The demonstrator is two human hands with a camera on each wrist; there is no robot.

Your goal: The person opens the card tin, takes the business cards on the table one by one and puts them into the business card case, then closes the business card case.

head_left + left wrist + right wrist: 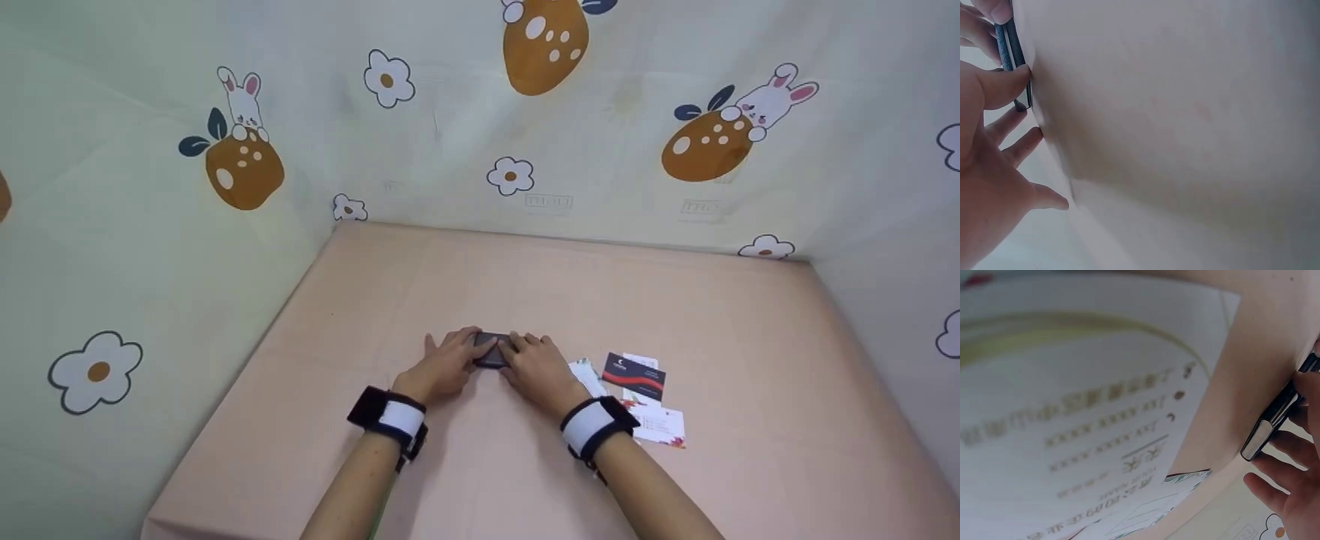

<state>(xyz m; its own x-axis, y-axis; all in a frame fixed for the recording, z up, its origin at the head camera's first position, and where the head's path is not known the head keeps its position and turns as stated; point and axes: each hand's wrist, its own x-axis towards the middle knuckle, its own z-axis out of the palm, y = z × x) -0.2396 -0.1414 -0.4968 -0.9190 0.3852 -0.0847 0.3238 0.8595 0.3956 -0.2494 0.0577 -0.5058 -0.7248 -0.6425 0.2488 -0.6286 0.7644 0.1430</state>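
A flat dark card case (492, 360) with a silvery edge lies on the table between both hands. My left hand (441, 369) grips its left end; in the left wrist view the thumb (1010, 85) presses its near edge while other fingers spread past it. From the other side my right hand (541, 370) holds the right end. The right wrist view shows the case's metal side (1258, 439), with the right fingers behind it and the thumb on its near edge. The case looks closed, and its top is partly covered by fingers.
Several business cards lie right of the right hand: a black one with a red stripe (634, 376), a white one with coloured corners (661, 426), and others partly under them. A pinkish cloth covers the table (360, 300). Patterned sheets (442, 135) hang behind and at the sides.
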